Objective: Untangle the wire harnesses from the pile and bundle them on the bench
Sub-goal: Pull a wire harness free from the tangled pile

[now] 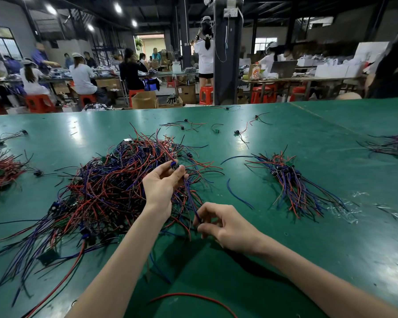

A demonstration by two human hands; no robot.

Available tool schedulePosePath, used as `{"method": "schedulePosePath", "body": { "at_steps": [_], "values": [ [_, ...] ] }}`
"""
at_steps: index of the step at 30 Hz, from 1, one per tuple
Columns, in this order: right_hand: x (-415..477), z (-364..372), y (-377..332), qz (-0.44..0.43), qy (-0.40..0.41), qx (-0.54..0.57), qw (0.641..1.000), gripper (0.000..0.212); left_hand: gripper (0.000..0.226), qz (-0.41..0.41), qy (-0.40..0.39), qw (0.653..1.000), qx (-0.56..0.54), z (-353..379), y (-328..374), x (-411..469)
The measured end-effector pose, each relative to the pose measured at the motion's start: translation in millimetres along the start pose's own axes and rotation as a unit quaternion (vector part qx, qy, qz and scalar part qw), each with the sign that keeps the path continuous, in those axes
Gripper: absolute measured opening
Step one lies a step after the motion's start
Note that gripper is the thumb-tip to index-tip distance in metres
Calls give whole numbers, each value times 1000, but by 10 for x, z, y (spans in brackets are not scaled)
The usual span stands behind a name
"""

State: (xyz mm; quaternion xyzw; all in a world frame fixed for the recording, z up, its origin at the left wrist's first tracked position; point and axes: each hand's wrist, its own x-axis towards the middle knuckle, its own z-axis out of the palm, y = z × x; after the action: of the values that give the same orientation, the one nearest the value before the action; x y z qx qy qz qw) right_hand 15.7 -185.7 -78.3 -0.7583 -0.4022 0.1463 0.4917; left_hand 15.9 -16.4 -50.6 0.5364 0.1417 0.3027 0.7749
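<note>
Pinching a small connector between thumb and fingertips, the left hand hovers over the right edge of the tangled pile on the green bench. The right hand, just right of the pile's near side, has its thumb and forefinger clamped on the connector's purple wire. A sorted bundle lies well to the right of the pile.

Red bundle, purple bundle — both half out of frame
</note>
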Motion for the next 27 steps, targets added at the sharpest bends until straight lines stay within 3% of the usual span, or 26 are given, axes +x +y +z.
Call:
{"method": "schedulePosePath", "body": {
  "at_steps": [2, 4, 8, 10, 13, 15, 17, 20, 27],
  "values": [
    [8, 15, -17, 83, -17, 142, 986, 14, 39, -3, 5, 1000, -4, -5, -2, 7],
    [28, 5, -26, 167, -48, 264, 949, 12, 38, -1, 4, 1000, 6, -1, -5, 4],
    [40, -81, -31, 256, -98, 339, 900, 15, 36, 14, -12, 998, 52, 24, -31, -38],
    [26, -76, -37, 223, -99, 302, 922, 13, 36, 13, -11, 999, 49, 19, -39, -34],
    [4, -6, -45, 105, -61, 138, 983, 17, 37, 1, -5, 999, 32, 1, -35, -12],
    [-1, 34, -54, 61, -47, 76, 994, 20, 36, -4, -4, 1000, 25, -4, -30, -15],
    [-19, 34, -75, 85, -66, 174, 979, 17, 30, -5, -8, 1000, 21, 4, -28, -20],
    [-38, -35, -92, 149, -100, 343, 922, 14, 26, -2, -10, 1000, 16, 31, -27, -26],
    [-39, -72, -111, 136, -131, 313, 931, 14, 29, -5, -7, 1000, 20, 24, -15, -39]
  ]
}}
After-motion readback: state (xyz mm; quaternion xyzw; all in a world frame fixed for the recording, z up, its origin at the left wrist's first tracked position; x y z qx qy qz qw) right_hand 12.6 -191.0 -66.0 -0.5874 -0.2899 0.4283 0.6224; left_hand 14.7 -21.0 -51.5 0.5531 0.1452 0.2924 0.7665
